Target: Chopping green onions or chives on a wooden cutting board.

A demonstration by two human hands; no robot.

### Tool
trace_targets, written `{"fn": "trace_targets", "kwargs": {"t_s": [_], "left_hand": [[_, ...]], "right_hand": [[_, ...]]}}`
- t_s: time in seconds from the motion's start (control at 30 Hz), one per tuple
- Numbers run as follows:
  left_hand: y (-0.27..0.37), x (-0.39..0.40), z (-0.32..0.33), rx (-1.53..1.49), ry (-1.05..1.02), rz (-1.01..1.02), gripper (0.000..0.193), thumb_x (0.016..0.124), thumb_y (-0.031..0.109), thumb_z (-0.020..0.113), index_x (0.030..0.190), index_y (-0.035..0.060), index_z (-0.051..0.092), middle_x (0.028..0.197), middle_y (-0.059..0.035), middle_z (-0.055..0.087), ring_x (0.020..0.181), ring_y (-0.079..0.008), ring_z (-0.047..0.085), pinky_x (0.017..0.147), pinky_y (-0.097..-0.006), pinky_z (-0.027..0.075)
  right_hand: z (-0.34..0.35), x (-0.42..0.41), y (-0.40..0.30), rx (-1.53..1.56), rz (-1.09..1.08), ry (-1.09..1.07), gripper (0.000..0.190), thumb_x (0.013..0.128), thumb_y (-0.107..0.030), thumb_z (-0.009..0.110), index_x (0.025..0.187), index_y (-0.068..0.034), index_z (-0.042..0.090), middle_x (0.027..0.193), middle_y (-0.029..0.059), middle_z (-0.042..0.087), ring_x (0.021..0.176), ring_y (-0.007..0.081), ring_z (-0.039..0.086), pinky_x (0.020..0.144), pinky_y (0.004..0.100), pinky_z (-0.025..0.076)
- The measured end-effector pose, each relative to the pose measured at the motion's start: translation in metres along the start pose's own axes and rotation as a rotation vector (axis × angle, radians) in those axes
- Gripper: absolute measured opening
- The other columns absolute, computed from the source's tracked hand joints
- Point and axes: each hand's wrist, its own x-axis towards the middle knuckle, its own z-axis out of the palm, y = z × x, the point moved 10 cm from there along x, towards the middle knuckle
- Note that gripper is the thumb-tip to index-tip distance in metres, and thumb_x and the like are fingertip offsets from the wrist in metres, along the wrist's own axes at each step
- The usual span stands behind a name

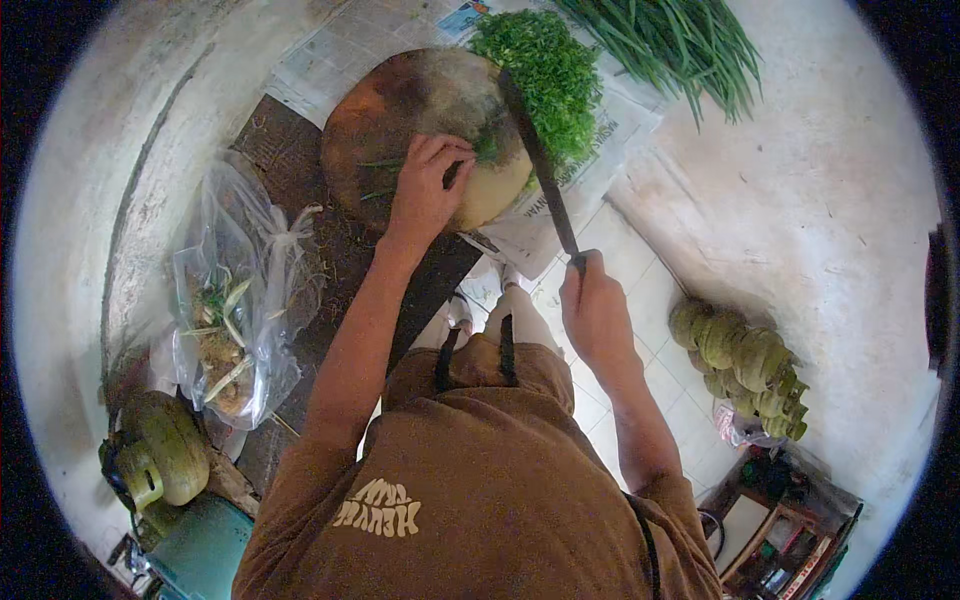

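On a round wooden chopping block (pixel 360 112), my left hand (pixel 431 184) presses with bent fingers on thin green stalks (pixel 382 165) that lie across the wood. A small heap of cut greens (pixel 487 148) shows by the fingertips. My right hand (pixel 596 307) grips the handle of a long dark-bladed knife (pixel 541 157). Its blade slants over the right rim of the block, beside a pile of chopped green leaves (pixel 551 82) on newspaper (pixel 600 150).
A bundle of long green onions (pixel 667 45) lies at the upper right. Left of my forearm stands a clear plastic bag (pixel 225 330) with plant scraps. Green gas cylinders stand at lower left (pixel 176 450) and right (pixel 735 360), near a cluttered box (pixel 787 525).
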Motion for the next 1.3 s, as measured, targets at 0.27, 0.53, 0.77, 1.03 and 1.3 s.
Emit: {"fn": "trace_targets", "kwargs": {"t_s": [0.27, 0.53, 0.77, 1.03, 1.3], "left_hand": [[0.001, -0.002, 0.006, 0.042, -0.034, -0.005, 0.015, 0.079, 0.005, 0.068, 0.093, 0.0027, 0.066, 0.103, -0.0104, 0.064, 0.101, -0.0314, 0.057, 0.092, -0.0395, 0.045], [0.009, -0.006, 0.005, 0.094, -0.019, 0.091, 0.015, 0.079, 0.003, 0.066, 0.094, 0.0021, 0.066, 0.103, -0.0104, 0.063, 0.102, -0.0322, 0.056, 0.093, -0.0402, 0.045], [0.0, -0.006, 0.007, 0.049, -0.034, 0.032, 0.014, 0.079, 0.003, 0.067, 0.093, 0.0017, 0.066, 0.105, -0.0101, 0.063, 0.103, -0.0314, 0.056, 0.093, -0.0401, 0.046], [0.0, -0.004, 0.006, 0.021, -0.043, 0.027, 0.013, 0.079, 0.005, 0.067, 0.092, 0.0019, 0.066, 0.104, -0.009, 0.065, 0.103, -0.0307, 0.058, 0.094, -0.0396, 0.045], [0.004, -0.003, 0.006, 0.02, -0.034, 0.065, 0.012, 0.078, 0.002, 0.065, 0.089, 0.0002, 0.062, 0.101, -0.0106, 0.063, 0.099, -0.0308, 0.056, 0.089, -0.0396, 0.047]], "right_hand": [[0.016, 0.031, -0.037, 0.011, -0.153, 0.044, 0.023, 0.094, -0.016, 0.051, 0.091, 0.005, 0.043, 0.065, 0.0293, 0.058, 0.062, 0.0486, 0.058, 0.057, 0.0547, 0.047], [0.005, 0.056, -0.093, 0.005, -0.261, 0.082, 0.023, 0.094, -0.014, 0.049, 0.091, 0.008, 0.043, 0.064, 0.0304, 0.057, 0.062, 0.0482, 0.059, 0.056, 0.0543, 0.047], [0.021, 0.06, -0.089, -0.086, -0.203, 0.077, 0.024, 0.094, -0.015, 0.048, 0.093, 0.008, 0.043, 0.067, 0.0322, 0.059, 0.064, 0.0482, 0.061, 0.056, 0.0547, 0.05], [0.028, 0.061, -0.073, -0.052, -0.172, 0.057, 0.022, 0.096, -0.015, 0.046, 0.094, 0.007, 0.043, 0.069, 0.0321, 0.06, 0.064, 0.0485, 0.061, 0.055, 0.0543, 0.05], [0.013, 0.06, -0.083, -0.079, -0.26, 0.122, 0.024, 0.096, -0.015, 0.046, 0.095, 0.008, 0.043, 0.064, 0.0301, 0.058, 0.061, 0.0481, 0.06, 0.054, 0.0539, 0.049]]}}
